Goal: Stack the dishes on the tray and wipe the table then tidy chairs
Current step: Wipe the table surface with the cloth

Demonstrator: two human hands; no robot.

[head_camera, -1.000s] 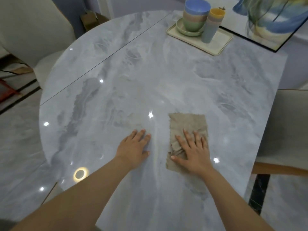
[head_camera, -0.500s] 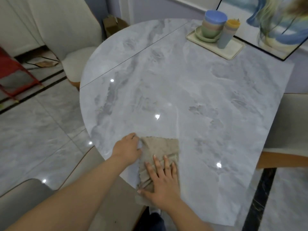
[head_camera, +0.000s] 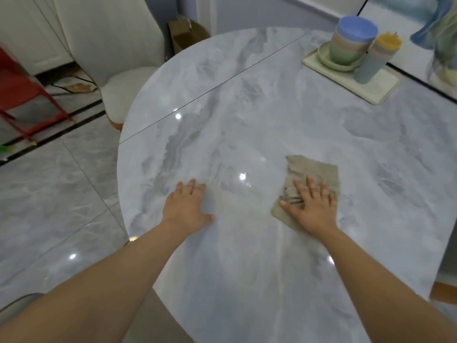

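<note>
A beige cloth [head_camera: 319, 169] lies flat on the grey marble table [head_camera: 247, 107]. My right hand [head_camera: 311, 209] presses down on the cloth's near part with straight, spread fingers. My left hand [head_camera: 188, 206] rests flat on the bare tabletop to the left, apart from the cloth. At the far right corner stands a cream tray [head_camera: 376, 95] carrying stacked bowls [head_camera: 351, 45] on a green plate and a stack of cups [head_camera: 378, 60].
A cream upholstered chair [head_camera: 118, 58] stands at the table's far left side. Another chair's seat [head_camera: 148, 315] shows under the near edge, and a wooden chair edge [head_camera: 445, 293] at the right. A red frame [head_camera: 22, 95] stands on the tiled floor. A framed picture [head_camera: 420, 33] leans behind the tray.
My right hand has swept the cloth from the near left edge of the table out to the right and farther in. My left hand has flattened on the tabletop, away from the cloth.
</note>
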